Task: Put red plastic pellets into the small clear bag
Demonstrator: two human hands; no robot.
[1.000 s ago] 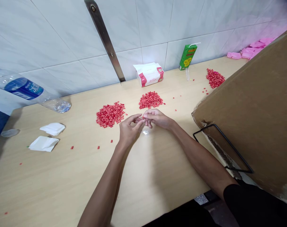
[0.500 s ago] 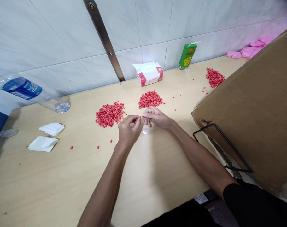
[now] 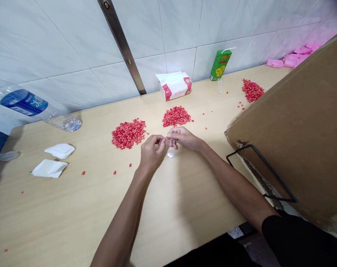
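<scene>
My right hand [image 3: 184,138] pinches a small red piece [image 3: 167,137] between thumb and forefinger. Close beside it, my left hand [image 3: 152,151] has thumb and fingers pressed together; whatever it holds, if anything, is too small to make out. Behind the left hand lies a heap of red pieces [image 3: 128,134] on the table [image 3: 96,215]. A second red heap [image 3: 176,116] is just beyond the right hand. Under the fingertips a small clear object [image 3: 171,153] rests on the wood.
A cardboard box [image 3: 293,141] with a black wire handle [image 3: 271,172] stands at the right. Along the wall are a tissue pack [image 3: 176,87], a green drink carton [image 3: 220,66] and a third red heap [image 3: 252,91]. Folded tissues [image 3: 49,168] and a plastic bottle [image 3: 32,104] lie left.
My left hand has shifted very slightly to the right. My right hand stays almost in place, with the red piece still between its fingertips.
</scene>
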